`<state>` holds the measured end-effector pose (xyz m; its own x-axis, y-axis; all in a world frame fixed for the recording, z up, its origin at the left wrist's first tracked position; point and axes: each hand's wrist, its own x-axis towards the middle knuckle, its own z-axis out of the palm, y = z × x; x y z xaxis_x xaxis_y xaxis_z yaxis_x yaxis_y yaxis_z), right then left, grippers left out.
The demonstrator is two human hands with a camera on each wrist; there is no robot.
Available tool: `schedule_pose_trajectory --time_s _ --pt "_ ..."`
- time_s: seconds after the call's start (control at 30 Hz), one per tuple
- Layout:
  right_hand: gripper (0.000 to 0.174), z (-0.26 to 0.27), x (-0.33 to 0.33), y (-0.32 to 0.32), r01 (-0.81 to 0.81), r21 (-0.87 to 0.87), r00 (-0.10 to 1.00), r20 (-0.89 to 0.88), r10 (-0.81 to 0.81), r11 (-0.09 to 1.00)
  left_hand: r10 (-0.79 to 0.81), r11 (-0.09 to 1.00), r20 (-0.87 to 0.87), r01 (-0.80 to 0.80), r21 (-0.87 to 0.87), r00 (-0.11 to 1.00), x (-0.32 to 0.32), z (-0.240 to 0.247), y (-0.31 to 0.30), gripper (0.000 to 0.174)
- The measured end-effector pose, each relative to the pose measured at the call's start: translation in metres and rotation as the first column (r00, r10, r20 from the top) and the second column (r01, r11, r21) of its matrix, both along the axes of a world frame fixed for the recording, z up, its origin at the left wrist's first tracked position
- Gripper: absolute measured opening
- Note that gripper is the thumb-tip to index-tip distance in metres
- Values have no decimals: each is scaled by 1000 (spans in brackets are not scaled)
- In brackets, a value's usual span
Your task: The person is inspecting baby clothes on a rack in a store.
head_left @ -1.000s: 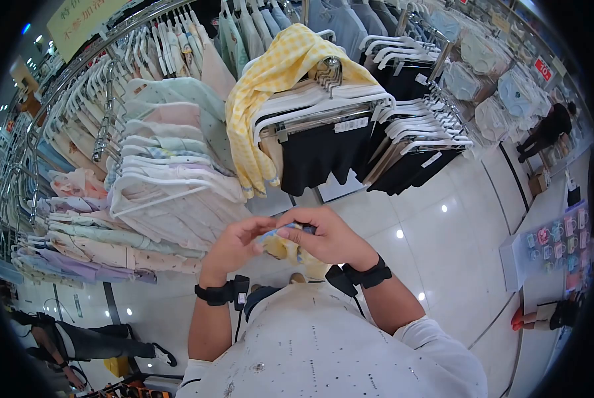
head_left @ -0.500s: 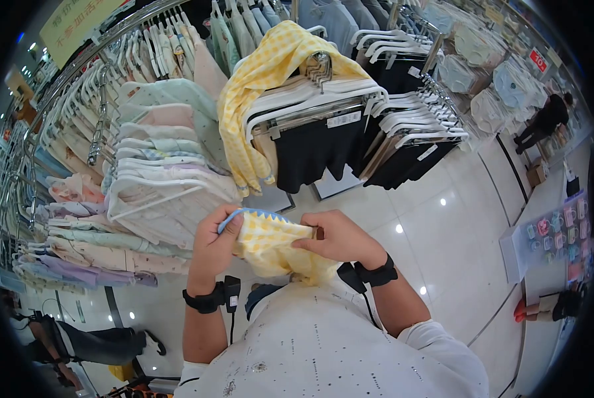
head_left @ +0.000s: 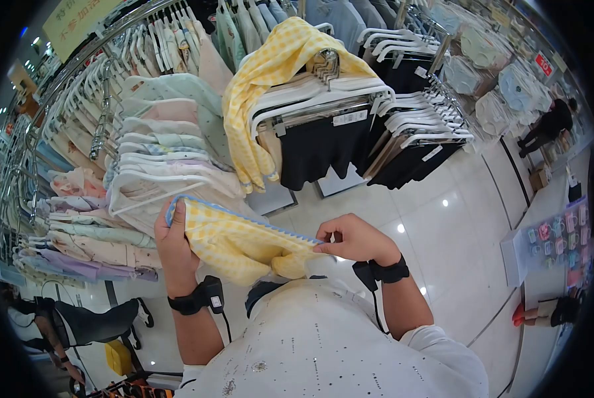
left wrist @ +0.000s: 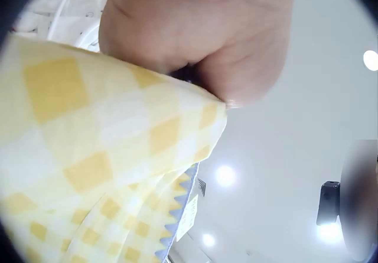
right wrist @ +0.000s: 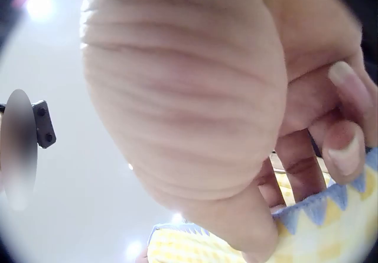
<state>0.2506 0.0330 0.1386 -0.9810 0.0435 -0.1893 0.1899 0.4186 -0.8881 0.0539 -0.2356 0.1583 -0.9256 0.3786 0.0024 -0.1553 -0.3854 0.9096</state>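
A yellow-and-white checked cloth garment (head_left: 234, 242) with a blue zigzag edge is stretched between both hands in front of the torso. The left hand (head_left: 176, 249) grips its left end, thumb on the near face. At the other end of the blue edge, the right hand (head_left: 360, 240) pinches the fabric between thumb and fingers. The left wrist view has the checked cloth (left wrist: 112, 121) hanging beside the left hand (left wrist: 195, 33). In the right wrist view, thumb and fingers of the right hand (right wrist: 189, 97) meet at the blue edge (right wrist: 313, 211).
Another yellow checked garment (head_left: 244, 106) drapes over white hangers with black shorts (head_left: 327, 149). Pale clothes (head_left: 171, 179) hang on racks at the left. Tiled floor (head_left: 403, 205) lies to the right. People stand at the lower left (head_left: 91, 325) and far right (head_left: 552, 126).
The hands were close together over the bunched cloth. They have moved apart, the left hand outward to the left and the right hand to the right, and the blue edge is now drawn out long.
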Motion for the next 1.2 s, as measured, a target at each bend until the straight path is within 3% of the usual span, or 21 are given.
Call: schedule_pose_trajectory --time_s 0.07,0.17,0.23,0.27,0.33,0.57,0.63,0.77,0.83,1.2 --pt "18 -3 2 1 -27 -22 999 36 28 999 -17 1000 -27 17 4 999 -2 -3 -6 29" --pt "17 -11 4 3 42 -30 992 -121 -45 999 -21 1000 -64 20 -4 998 -3 -4 -14 28" --pt "20 -17 0 6 254 18 851 -479 -214 967 -9 1000 -72 8 -14 997 -5 -6 -19 27" --pt "20 -16 2 9 254 18 852 -478 -215 967 -17 1000 -76 15 -15 997 -6 -8 -23 26" --pt "25 -2 6 12 325 -182 920 -168 -355 928 -26 1000 -79 25 -17 997 -5 -12 -25 26" --pt "34 12 12 16 224 -50 964 -133 -229 973 178 984 13 -178 16 984 -11 -21 -35 22" --pt "34 15 16 21 199 13 980 12 -199 980 192 981 41 -193 30 981 -14 -21 -40 21" --pt "31 3 24 32 231 -92 970 -50 -236 969 212 976 38 -213 46 977 -19 -22 -47 19" --pt "29 -3 24 34 287 -230 922 -197 -333 930 207 977 38 -209 41 978 -19 -22 -48 19" --pt "35 1 21 30 333 -282 906 -170 -388 900 201 980 36 -201 -13 979 -24 -27 -48 21"
